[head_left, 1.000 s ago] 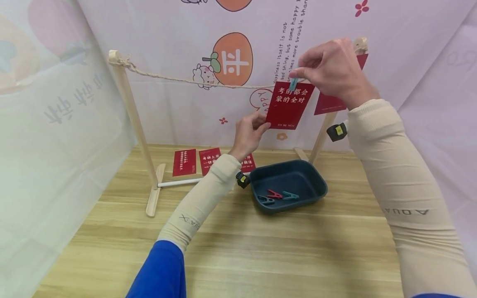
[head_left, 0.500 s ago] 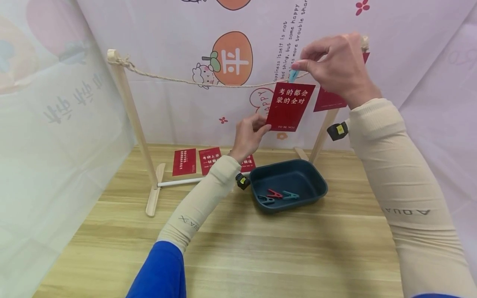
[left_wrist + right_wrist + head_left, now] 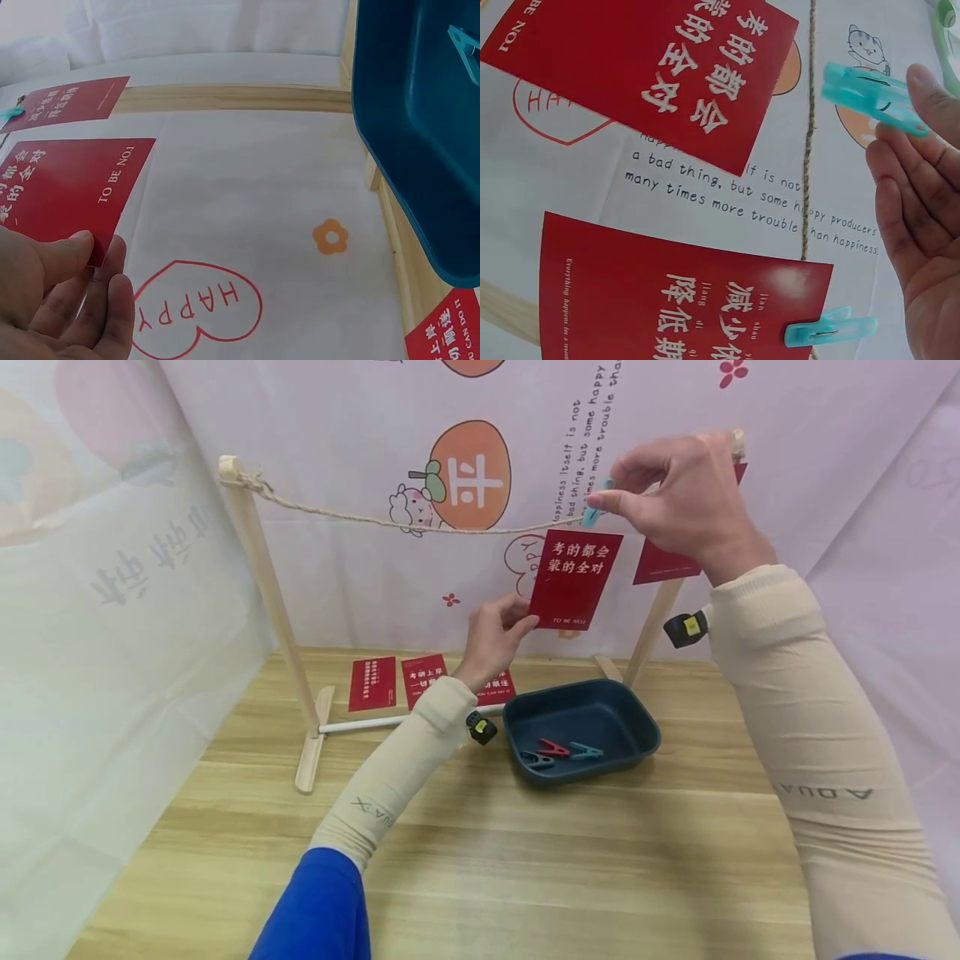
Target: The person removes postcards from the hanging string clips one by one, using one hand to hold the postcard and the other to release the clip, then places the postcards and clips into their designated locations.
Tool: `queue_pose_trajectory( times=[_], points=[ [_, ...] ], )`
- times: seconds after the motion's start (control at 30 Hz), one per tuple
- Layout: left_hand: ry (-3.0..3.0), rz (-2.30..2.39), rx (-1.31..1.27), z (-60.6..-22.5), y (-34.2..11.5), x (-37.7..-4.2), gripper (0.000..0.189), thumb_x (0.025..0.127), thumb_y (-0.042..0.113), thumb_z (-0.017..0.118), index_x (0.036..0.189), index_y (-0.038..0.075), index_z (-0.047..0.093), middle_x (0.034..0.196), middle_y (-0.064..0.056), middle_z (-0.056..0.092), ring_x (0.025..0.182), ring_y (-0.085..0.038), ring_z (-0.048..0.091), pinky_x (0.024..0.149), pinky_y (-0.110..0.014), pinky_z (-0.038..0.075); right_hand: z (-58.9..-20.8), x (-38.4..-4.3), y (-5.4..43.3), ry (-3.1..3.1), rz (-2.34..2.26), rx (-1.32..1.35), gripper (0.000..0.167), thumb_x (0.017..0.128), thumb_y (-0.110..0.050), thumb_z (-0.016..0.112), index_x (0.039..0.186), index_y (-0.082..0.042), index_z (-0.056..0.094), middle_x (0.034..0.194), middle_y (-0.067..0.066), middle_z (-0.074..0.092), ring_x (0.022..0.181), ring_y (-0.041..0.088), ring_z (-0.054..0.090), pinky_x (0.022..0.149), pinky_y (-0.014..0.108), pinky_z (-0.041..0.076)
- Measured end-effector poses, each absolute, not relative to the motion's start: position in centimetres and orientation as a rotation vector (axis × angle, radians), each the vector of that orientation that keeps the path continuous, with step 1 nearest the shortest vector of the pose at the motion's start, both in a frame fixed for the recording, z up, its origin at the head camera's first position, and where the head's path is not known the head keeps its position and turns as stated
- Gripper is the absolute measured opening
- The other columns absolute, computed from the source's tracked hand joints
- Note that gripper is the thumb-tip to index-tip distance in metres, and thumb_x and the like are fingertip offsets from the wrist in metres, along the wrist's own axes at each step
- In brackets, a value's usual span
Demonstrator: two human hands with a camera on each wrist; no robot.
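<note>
My left hand [image 3: 497, 639] pinches a red card with white lettering [image 3: 575, 581] by its lower left corner, thumb in front. The card's top edge is just below the rope [image 3: 337, 516] in the head view. Above it, my right hand [image 3: 682, 497] pinches a light teal clothespin [image 3: 870, 97] between thumb and fingers. In the right wrist view, the clothespin's tip is beside the rope, apart from the card. Another red card [image 3: 630, 292] hangs to the right, clipped to the rope by a teal clothespin [image 3: 829, 331]; my right hand partly hides it in the head view.
The rope runs between two wooden posts [image 3: 266, 585]. A dark blue tub [image 3: 652, 747] on the wooden table holds a red clothespin [image 3: 553, 748] and others. Several red cards [image 3: 372, 683] lie at the back left, beyond a white rod [image 3: 363, 724]. A printed cloth stands behind.
The clothespin, earlier overlapping the card's top edge, has moved up and off it with my right hand. My left hand has shifted the card slightly down and left.
</note>
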State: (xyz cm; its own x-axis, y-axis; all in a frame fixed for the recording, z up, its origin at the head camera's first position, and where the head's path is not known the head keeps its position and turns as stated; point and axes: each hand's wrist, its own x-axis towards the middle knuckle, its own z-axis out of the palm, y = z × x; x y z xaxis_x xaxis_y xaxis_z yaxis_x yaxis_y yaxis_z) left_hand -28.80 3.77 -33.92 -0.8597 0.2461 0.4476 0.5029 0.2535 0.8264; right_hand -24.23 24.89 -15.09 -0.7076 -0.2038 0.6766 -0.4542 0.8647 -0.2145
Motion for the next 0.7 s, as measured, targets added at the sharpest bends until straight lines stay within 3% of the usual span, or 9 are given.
queue_pose_trajectory(
  times=[0.1,0.27,0.7],
  points=[
    [-2.296,-1.665,-0.695,-34.0,3.6,-28.8,0.021,0.101,0.016,0.072,0.121,0.01,0.074,0.12,-0.007,0.079,0.11,-0.018,0.076,0.098,-0.029,0.063,-15.3,-24.3,25.0,-2.388,0.528,0.459,0.044,0.094,-0.046,0.078,0.119,-0.01,0.079,0.118,0.009,0.08,0.098,0.008,0.068,0.097,0.019,0.057],
    [-2.302,-1.705,-0.669,-34.1,3.1,-28.7,0.021,0.101,0.015,0.072,0.122,0.01,0.073,0.121,-0.008,0.079,0.109,-0.019,0.076,0.097,-0.032,0.063,-15.7,-24.2,24.9,-2.399,0.588,0.46,0.044,0.093,-0.047,0.079,0.116,-0.009,0.079,0.114,0.009,0.08,0.089,-0.012,0.058,0.09,0.01,0.053],
    [-2.36,-1.762,-0.594,-34.2,1.8,-28.1,0.027,0.102,0.021,0.072,0.127,0.011,0.072,0.123,-0.008,0.077,0.109,-0.021,0.074,0.098,-0.032,0.063,-17.2,-23.7,24.7,-2.408,0.599,0.558,0.04,0.086,-0.043,0.087,0.107,-0.009,0.079,0.107,0.008,0.081,0.087,-0.008,0.061,0.08,0.005,0.048]
  ],
)
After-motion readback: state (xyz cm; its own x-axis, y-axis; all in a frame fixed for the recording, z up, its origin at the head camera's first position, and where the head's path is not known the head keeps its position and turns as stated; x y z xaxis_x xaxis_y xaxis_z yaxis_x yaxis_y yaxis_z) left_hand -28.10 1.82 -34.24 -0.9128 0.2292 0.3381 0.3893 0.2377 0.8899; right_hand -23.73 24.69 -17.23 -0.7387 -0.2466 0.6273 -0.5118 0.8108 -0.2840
